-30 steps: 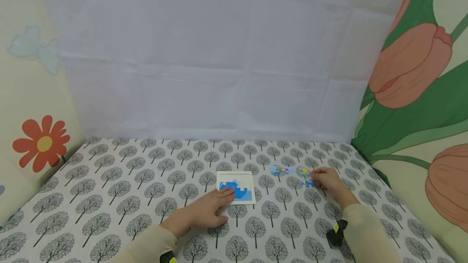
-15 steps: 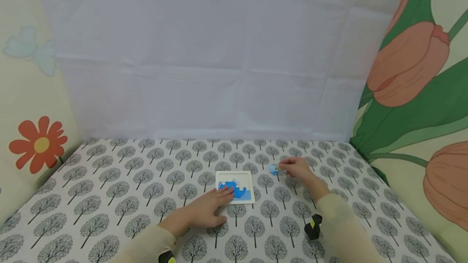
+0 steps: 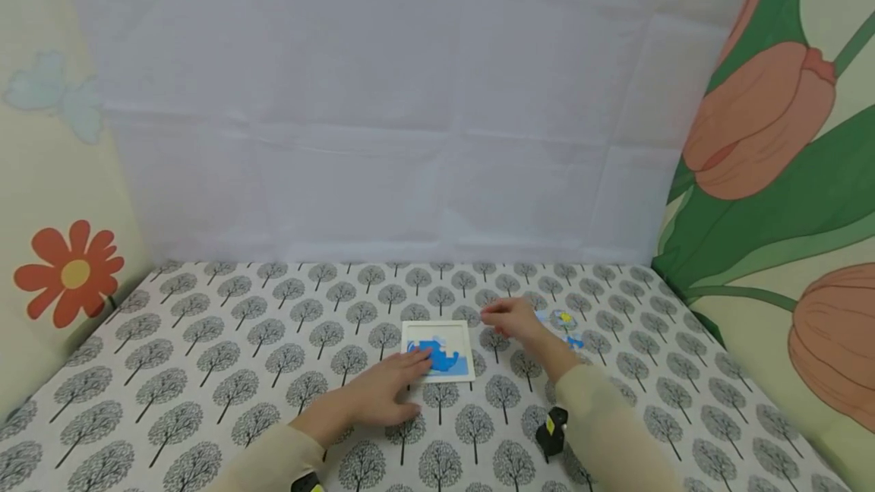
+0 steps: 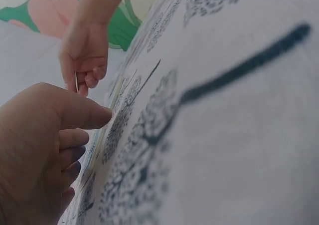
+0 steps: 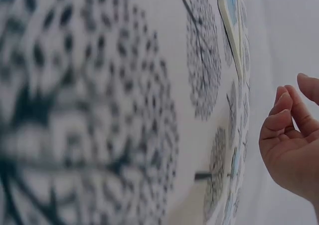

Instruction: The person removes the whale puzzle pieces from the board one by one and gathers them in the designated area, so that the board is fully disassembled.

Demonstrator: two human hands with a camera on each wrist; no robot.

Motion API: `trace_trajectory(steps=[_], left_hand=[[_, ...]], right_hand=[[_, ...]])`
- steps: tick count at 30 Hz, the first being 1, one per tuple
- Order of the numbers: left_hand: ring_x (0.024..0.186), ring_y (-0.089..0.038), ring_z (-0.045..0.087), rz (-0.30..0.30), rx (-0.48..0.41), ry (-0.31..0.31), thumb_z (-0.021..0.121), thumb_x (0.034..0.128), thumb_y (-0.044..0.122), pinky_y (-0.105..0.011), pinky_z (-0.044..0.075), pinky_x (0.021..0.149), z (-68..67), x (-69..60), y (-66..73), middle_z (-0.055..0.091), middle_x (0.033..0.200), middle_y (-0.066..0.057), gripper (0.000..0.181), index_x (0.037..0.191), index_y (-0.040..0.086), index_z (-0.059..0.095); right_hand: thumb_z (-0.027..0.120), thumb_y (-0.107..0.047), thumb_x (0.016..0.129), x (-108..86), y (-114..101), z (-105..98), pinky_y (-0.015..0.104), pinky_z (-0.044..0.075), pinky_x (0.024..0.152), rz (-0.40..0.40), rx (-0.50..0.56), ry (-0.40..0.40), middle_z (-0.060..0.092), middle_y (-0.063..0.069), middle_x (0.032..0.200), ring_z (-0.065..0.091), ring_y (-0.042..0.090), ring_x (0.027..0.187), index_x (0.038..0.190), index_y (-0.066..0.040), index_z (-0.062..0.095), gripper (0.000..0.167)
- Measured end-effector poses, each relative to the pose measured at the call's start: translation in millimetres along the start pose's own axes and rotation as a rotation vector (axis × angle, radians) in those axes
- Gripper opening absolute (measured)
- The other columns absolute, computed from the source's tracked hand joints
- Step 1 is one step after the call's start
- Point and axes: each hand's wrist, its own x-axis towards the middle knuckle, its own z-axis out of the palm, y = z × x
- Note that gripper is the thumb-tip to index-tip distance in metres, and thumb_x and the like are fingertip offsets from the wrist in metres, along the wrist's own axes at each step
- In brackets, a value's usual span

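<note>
Held piece: thin puzzle pc [image 4: 77, 83], pinched btwn thumb & fingers of R hand [image 3: 516, 319]; seen edge-on in L wrist view, long axis approx top-to-bottom there. Which end leads: can't tell; printed face hidden. Can't be made out in R wrist view.
R hand: narrow grip on that pc, off upper R corner of frame, near but apart from it.
L hand [image 3: 388, 393]: spread flat-ish, thumb out to side, fingers pointing up & R, tips on lower L part of frame; grips nothing.
Frame [image 3: 468, 348]: white, approx square, no clear long axis; sides run roughly w/ the counter's; flat on counter [image 3: 273, 401], mid-counter btwn the hands.
Blue picture [image 3: 446, 361]: in lower part of frame, longer side to side; curled end to R, L end partly under L hand's fingers. Upper part of frame shows pale.
Loose pcs: R of R hand, flat on counter. Yellow-blue pc [image 3: 564, 317]; blue pc [image 3: 574, 342] nearer the person, longer side to side; pale-blue bit [image 3: 540, 316] just beside R hand, partly hidden.
Cloth: white w/ dk tree print.
Backdrop: white sheet [image 3: 362, 112], creased.
</note>
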Motion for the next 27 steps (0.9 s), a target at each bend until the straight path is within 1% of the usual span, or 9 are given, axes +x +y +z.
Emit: trace_trajectory(steps=[2, 3, 7, 10, 14, 21, 27], left_hand=[[0.124, -0.029, 0.022, -0.018, -0.008, 0.02, 0.058, 0.0755, 0.027, -0.044, 0.017, 0.099, -0.3, -1.3, -0.8, 0.027, 0.137, -0.013, 0.065, 0.13, 0.0, 0.036], [0.124, -0.03, 0.022, -0.022, -0.014, 0.029, 0.058, 0.0758, 0.027, -0.044, 0.018, 0.099, -0.7, -1.8, -1.5, 0.027, 0.137, -0.013, 0.065, 0.13, -0.001, 0.036], [0.125, -0.03, 0.021, -0.053, -0.064, 0.048, 0.057, 0.0778, 0.026, -0.046, 0.018, 0.099, -2.3, -3.8, -3.3, 0.026, 0.137, -0.013, 0.063, 0.13, -0.001, 0.035], [0.124, -0.031, 0.021, -0.063, -0.085, 0.047, 0.056, 0.0798, 0.027, -0.048, 0.018, 0.098, -2.5, -5.1, -5.2, 0.026, 0.137, -0.014, 0.062, 0.13, -0.002, 0.034], [0.124, -0.031, 0.022, -0.052, -0.08, 0.049, 0.054, 0.0817, 0.031, -0.048, 0.019, 0.098, -2.2, -5.3, -7.0, 0.026, 0.137, -0.016, 0.062, 0.13, -0.003, 0.034], [0.125, -0.031, 0.02, -0.046, -0.091, 0.051, 0.047, 0.0851, 0.039, -0.049, 0.018, 0.098, -1.4, -7.6, -9.5, 0.026, 0.137, -0.015, 0.062, 0.131, -0.002, 0.034], [0.125, -0.031, 0.018, -0.032, -0.112, 0.055, 0.043, 0.0878, 0.038, -0.05, 0.017, 0.098, 0.6, -9.8, -12.3, 0.024, 0.138, -0.015, 0.06, 0.131, -0.001, 0.032]], right_hand=[[0.059, -0.011, 0.081, -0.2, -2.5, 6.4, 0.027, 0.042, 0.053, 0.002, -0.017, -0.018, 0.058, 0.005, 0.078, 0.047, 0.014, 0.058, 0.096, 0.003, 0.061, 0.02], [0.059, -0.011, 0.082, -2.8, -6.8, 9.4, 0.029, 0.044, 0.056, -0.001, -0.027, -0.032, 0.058, 0.006, 0.079, 0.05, 0.016, 0.062, 0.097, 0.003, 0.061, 0.021], [0.058, -0.012, 0.082, -4.5, -10.3, 19.9, 0.028, 0.043, 0.053, -0.037, -0.035, -0.1, 0.057, 0.007, 0.078, 0.049, 0.015, 0.059, 0.098, 0.004, 0.06, 0.023], [0.059, -0.013, 0.082, -2.4, -9.2, 28.4, 0.025, 0.04, 0.048, -0.031, -0.042, -0.133, 0.057, 0.007, 0.074, 0.045, 0.011, 0.053, 0.098, 0.003, 0.061, 0.023], [0.06, -0.013, 0.081, -1.5, -11.2, 38.1, 0.024, 0.043, 0.05, -0.015, -0.087, -0.142, 0.058, 0.003, 0.076, 0.05, 0.012, 0.057, 0.097, 0.001, 0.062, 0.022], [0.061, -0.012, 0.08, -1.4, -7.5, 46.7, 0.025, 0.046, 0.053, -0.028, -0.098, -0.179, 0.058, 0.003, 0.079, 0.052, 0.013, 0.06, 0.097, 0.001, 0.062, 0.022], [0.062, -0.015, 0.08, -2.0, -3.2, 50.7, 0.025, 0.048, 0.058, -0.043, -0.177, -0.188, 0.059, 0.003, 0.089, 0.055, 0.012, 0.068, 0.099, -0.002, 0.063, 0.023]])
